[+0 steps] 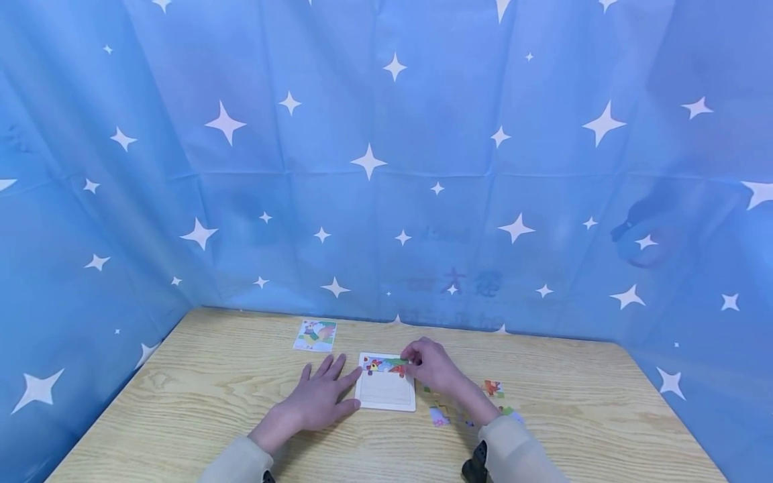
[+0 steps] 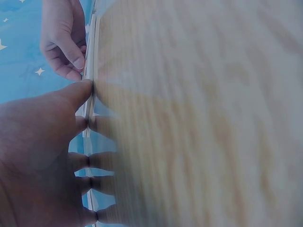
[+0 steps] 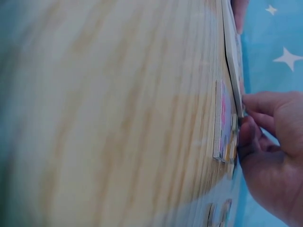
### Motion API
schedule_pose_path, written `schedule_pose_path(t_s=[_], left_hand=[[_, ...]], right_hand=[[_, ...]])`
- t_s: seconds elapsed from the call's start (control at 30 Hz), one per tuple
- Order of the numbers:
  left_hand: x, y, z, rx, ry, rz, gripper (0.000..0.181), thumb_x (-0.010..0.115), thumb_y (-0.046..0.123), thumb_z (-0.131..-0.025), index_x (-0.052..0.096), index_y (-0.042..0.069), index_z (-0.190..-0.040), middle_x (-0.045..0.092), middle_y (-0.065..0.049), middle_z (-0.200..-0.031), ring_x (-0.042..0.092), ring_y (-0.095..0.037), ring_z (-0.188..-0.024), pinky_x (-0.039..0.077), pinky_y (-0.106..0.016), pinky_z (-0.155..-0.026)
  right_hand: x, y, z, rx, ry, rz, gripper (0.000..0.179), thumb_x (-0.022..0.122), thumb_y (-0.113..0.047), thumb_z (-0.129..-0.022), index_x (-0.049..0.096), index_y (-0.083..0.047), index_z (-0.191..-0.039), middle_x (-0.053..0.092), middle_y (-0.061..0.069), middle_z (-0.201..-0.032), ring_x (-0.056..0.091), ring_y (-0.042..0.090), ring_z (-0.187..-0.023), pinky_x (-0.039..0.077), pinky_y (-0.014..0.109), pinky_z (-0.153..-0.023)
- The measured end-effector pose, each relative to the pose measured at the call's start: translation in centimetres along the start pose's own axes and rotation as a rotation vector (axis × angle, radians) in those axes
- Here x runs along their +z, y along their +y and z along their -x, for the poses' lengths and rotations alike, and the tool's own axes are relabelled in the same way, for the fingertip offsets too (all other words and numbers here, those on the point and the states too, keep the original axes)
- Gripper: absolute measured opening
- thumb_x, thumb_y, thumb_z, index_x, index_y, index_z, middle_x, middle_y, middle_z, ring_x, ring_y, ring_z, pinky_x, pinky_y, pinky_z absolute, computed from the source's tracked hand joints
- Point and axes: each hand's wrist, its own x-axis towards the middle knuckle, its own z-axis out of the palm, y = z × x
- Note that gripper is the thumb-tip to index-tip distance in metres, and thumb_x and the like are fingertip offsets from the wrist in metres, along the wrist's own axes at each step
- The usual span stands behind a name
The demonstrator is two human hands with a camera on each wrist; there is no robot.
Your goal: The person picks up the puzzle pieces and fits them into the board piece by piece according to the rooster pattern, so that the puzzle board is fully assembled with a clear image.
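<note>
A white puzzle tray (image 1: 386, 392) lies on the table, a row of colourful pieces (image 1: 380, 364) along its far side and its nearer part bare. My left hand (image 1: 320, 396) is spread flat on the table, thumb and index finger at the tray's left edge. At the tray's far right corner, my right hand (image 1: 431, 365) pinches a puzzle piece (image 1: 398, 369) at the end of the row, its fingertips covering part of it. The right wrist view shows the thumb and fingers of that hand (image 3: 270, 137) curled together beside the tray's edge (image 3: 232, 52).
Loose puzzle pieces lie right of the tray, among them a purple one (image 1: 439, 416), a red one (image 1: 493, 388) and a green one (image 1: 510, 412), partly under my right forearm. A square picture card (image 1: 315, 335) lies at the back left. A blue star-patterned curtain (image 1: 374, 201) borders the table.
</note>
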Motion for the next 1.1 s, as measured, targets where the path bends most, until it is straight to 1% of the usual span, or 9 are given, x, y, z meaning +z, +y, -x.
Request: schedule_pose_path(t_s=[0.07, 0.17, 0.23, 0.53, 0.73, 0.9, 1.03, 1.1], left_hand=[[-0.01, 0.02, 0.01, 0.002, 0.001, -0.003, 0.063, 0.055, 0.047, -0.105, 0.044, 0.013, -0.157, 0.024, -0.025, -0.165, 0.015, -0.046, -0.153, 0.010, -0.076, -0.112], [-0.47, 0.57, 0.26, -0.005, -0.009, -0.001, 0.063, 0.057, 0.045, -0.105, 0.045, 0.012, -0.157, 0.025, -0.026, -0.164, 0.016, -0.047, -0.152, 0.011, -0.076, -0.112], [-0.59, 0.67, 0.34, -0.007, -0.014, 0.002, 0.062, 0.057, 0.044, -0.105, 0.045, 0.012, -0.157, 0.025, -0.026, -0.164, 0.016, -0.047, -0.152, 0.011, -0.076, -0.112], [-0.35, 0.33, 0.13, 0.005, -0.009, 0.007, 0.062, 0.056, 0.044, -0.105, 0.044, 0.013, -0.157, 0.025, -0.027, -0.164, 0.016, -0.048, -0.152, 0.011, -0.077, -0.112], [-0.37, 0.40, 0.19, 0.001, -0.013, 0.002, 0.063, 0.056, 0.045, -0.105, 0.044, 0.013, -0.157, 0.025, -0.026, -0.164, 0.016, -0.047, -0.152, 0.011, -0.077, -0.112], [-0.39, 0.46, 0.24, 0.000, -0.012, -0.003, 0.063, 0.056, 0.046, -0.105, 0.045, 0.013, -0.157, 0.025, -0.026, -0.164, 0.016, -0.046, -0.152, 0.012, -0.077, -0.112], [-0.23, 0.32, 0.15, 0.002, -0.008, 0.005, 0.062, 0.056, 0.046, -0.105, 0.045, 0.013, -0.157, 0.025, -0.026, -0.164, 0.016, -0.047, -0.152, 0.011, -0.076, -0.112], [0.00, 0.10, 0.05, 0.001, -0.005, 0.001, 0.062, 0.055, 0.046, -0.105, 0.044, 0.014, -0.157, 0.024, -0.025, -0.165, 0.015, -0.046, -0.153, 0.010, -0.076, -0.113]], right_hand=[[0.00, 0.05, 0.01, -0.003, -0.002, 0.002, 0.008, 0.071, -0.002, -0.094, 0.072, -0.003, -0.103, 0.057, 0.003, -0.094, 0.051, 0.017, -0.082, 0.046, 0.032, -0.070], [-0.03, 0.07, 0.00, -0.001, -0.007, 0.002, 0.008, 0.070, -0.002, -0.095, 0.071, -0.004, -0.102, 0.056, 0.003, -0.094, 0.051, 0.016, -0.082, 0.046, 0.031, -0.071], [-0.03, 0.12, -0.01, -0.004, -0.007, 0.000, 0.007, 0.069, -0.002, -0.095, 0.070, -0.004, -0.102, 0.056, 0.003, -0.094, 0.052, 0.017, -0.082, 0.047, 0.032, -0.070], [-0.11, 0.18, -0.05, 0.007, -0.004, 0.001, 0.009, 0.068, -0.001, -0.095, 0.070, -0.003, -0.103, 0.056, 0.005, -0.094, 0.051, 0.017, -0.083, 0.046, 0.032, -0.071], [-0.10, 0.12, 0.02, -0.005, -0.015, -0.003, 0.018, 0.074, -0.006, -0.093, 0.070, -0.002, -0.110, 0.055, 0.005, -0.094, 0.049, 0.018, -0.080, 0.045, 0.031, -0.068], [0.02, 0.21, -0.06, -0.016, -0.025, 0.015, 0.026, 0.081, -0.012, -0.090, 0.072, -0.005, -0.113, 0.055, 0.003, -0.094, 0.050, 0.017, -0.078, 0.045, 0.030, -0.067], [-0.03, 0.27, 0.00, -0.035, -0.034, 0.033, 0.028, 0.081, -0.014, -0.090, 0.073, -0.006, -0.116, 0.055, 0.002, -0.094, 0.050, 0.016, -0.077, 0.045, 0.030, -0.068], [-0.06, 0.35, 0.05, -0.046, -0.040, 0.023, 0.030, 0.081, -0.013, -0.090, 0.072, -0.005, -0.117, 0.055, 0.003, -0.096, 0.049, 0.017, -0.077, 0.045, 0.030, -0.067]])
